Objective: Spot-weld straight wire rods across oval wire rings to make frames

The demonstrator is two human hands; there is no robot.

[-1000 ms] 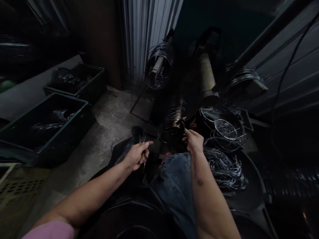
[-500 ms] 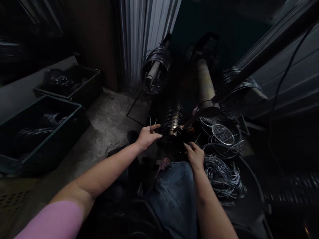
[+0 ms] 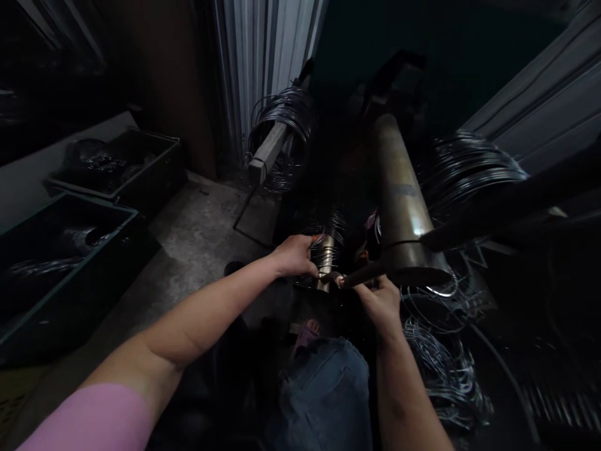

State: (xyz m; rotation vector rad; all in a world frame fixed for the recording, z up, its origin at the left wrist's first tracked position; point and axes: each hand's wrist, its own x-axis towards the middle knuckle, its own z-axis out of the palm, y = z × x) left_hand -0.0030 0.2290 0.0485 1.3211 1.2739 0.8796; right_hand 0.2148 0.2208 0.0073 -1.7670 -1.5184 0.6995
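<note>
Shiny steel wire is wound in tight rings around a short metal post [image 3: 326, 250] near the middle of the picture. The left hand [image 3: 295, 255] is right at this post, and its fingers [image 3: 313, 266] curl in close to the wire. It looks like a narrow grip, but I cannot tell if the hand is really holding on.

The right hand [image 3: 380, 307] is just beside it, lower and to the right. Its fingers bend up under a thin dark rod [image 3: 361, 273] that runs sideways between the two hands. The hand touches or nearly touches the rod, but dark shadow hides the grip, so I cannot tell if it holds it.

A big brass-coloured metal tube [image 3: 404, 200] leans up behind the rod. More wire coils hang on a pale post [image 3: 280, 122] at the top middle and by the tube at the right [image 3: 474, 169]. A messy pile of loose wire [image 3: 446, 376] lies at the lower right.

Two dark crates with green edges [image 3: 79, 269] sit on the grey concrete floor [image 3: 201, 232] at the left. A pink sleeve [image 3: 89, 419] shows at the lower left, and blue jeans [image 3: 323, 401] show at the bottom.
</note>
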